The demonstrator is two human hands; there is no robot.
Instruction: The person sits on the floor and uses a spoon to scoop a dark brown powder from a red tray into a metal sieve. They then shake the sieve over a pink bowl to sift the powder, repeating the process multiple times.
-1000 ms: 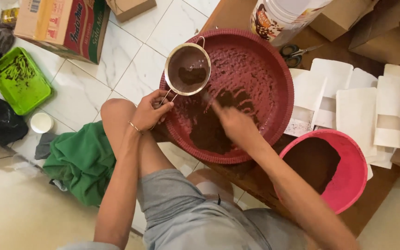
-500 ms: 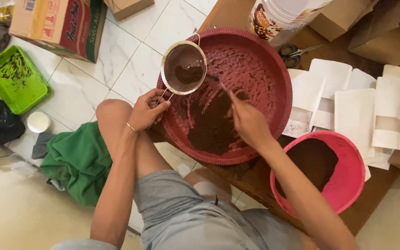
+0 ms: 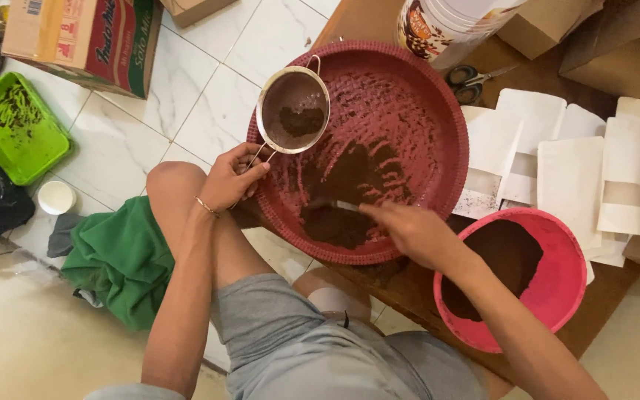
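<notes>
A round red tray lies on a low wooden table and carries a patch of brown powder. My left hand grips the wire handle of a small metal sieve, held over the tray's left rim with some powder in it. My right hand is at the tray's near edge and holds a thin spoon-like tool, blurred, with its tip in the powder. A pink bowl half full of the same powder stands to the right of that hand.
White paper pouches lie beside the tray, with scissors and a white tub behind. On the tiled floor are a printed carton, a green tray, a green cloth and a small white cup.
My right hand has drawn back from the tray's middle to its near edge, dragging powder with it. The sieve has stayed over the left rim in my left hand.
</notes>
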